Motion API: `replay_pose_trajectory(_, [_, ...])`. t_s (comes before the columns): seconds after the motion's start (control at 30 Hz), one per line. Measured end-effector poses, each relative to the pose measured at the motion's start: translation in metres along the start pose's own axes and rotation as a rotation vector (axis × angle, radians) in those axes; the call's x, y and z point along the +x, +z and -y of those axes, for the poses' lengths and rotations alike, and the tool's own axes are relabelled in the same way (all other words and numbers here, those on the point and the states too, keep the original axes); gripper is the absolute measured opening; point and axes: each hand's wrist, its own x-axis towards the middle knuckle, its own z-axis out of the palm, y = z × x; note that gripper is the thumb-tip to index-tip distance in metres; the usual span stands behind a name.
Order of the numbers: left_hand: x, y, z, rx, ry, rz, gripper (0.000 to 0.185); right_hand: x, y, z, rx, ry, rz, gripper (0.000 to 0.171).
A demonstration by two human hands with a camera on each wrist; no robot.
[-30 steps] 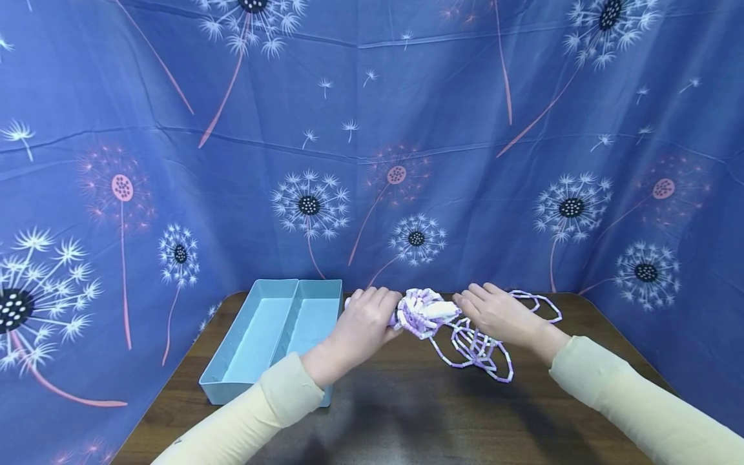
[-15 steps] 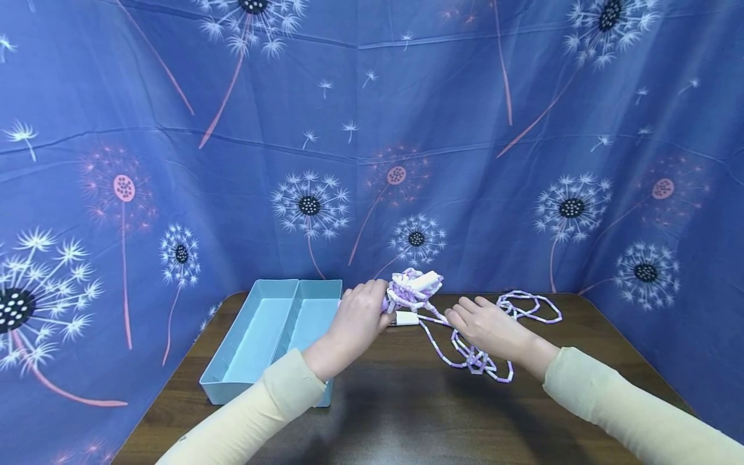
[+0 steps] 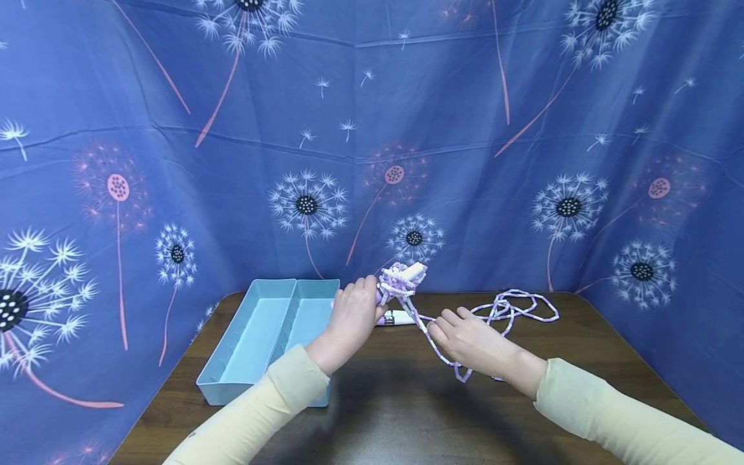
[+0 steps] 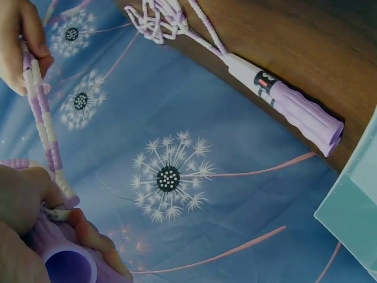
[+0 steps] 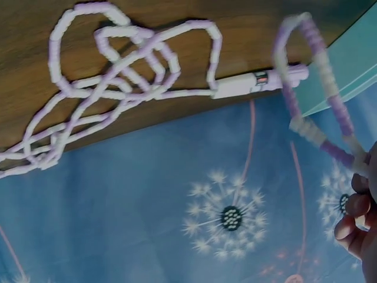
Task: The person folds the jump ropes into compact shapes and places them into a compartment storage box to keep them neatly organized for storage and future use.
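My left hand (image 3: 351, 313) grips the purple handle (image 4: 53, 236) of a beaded jump rope, its hollow end facing the left wrist camera. Above that fist sits a bunched coil of purple and white beaded cord (image 3: 398, 284), with a white handle end poking out. Strands run down from the bunch to my right hand (image 3: 471, 339), which pinches them between thumb and fingers. Past its fingers a loop of cord (image 5: 327, 76) hangs in the right wrist view. A second jump rope lies on the table, its white and purple handle (image 4: 300, 112) partly behind my left hand in the head view.
A light blue two-compartment box (image 3: 229, 392) stands on the left of the brown wooden table (image 3: 395, 413). Loose loops of the second rope's cord (image 3: 543, 318) spread toward the back right. A blue dandelion-print cloth (image 3: 476, 194) hangs behind and at both sides.
My left hand has shifted slightly left and up, and the bunch now tilts upward. My right hand has moved left, down and toward me, with the strands stretching from the bunch.
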Motion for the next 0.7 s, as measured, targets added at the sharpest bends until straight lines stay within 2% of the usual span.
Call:
replay_pose_trajectory(0.33, [-0.004, 0.01, 0.001, 0.109, -0.014, 0.003, 0.04, 0.015, -0.016, 0.006, 0.051, -0.006, 0.032, 0.023])
replay_pose_trajectory(0.43, [-0.005, 0.013, 0.0, 0.135, -0.026, 0.01, 0.04, 0.02, -0.022, 0.006, 0.036, -0.023, 0.039, 0.023])
replay_pose_trajectory(0.7, [-0.003, 0.015, -0.004, 0.205, -0.048, 0.04, 0.04, 0.034, -0.039, 0.0, 0.003, -0.066, -0.071, 0.024])
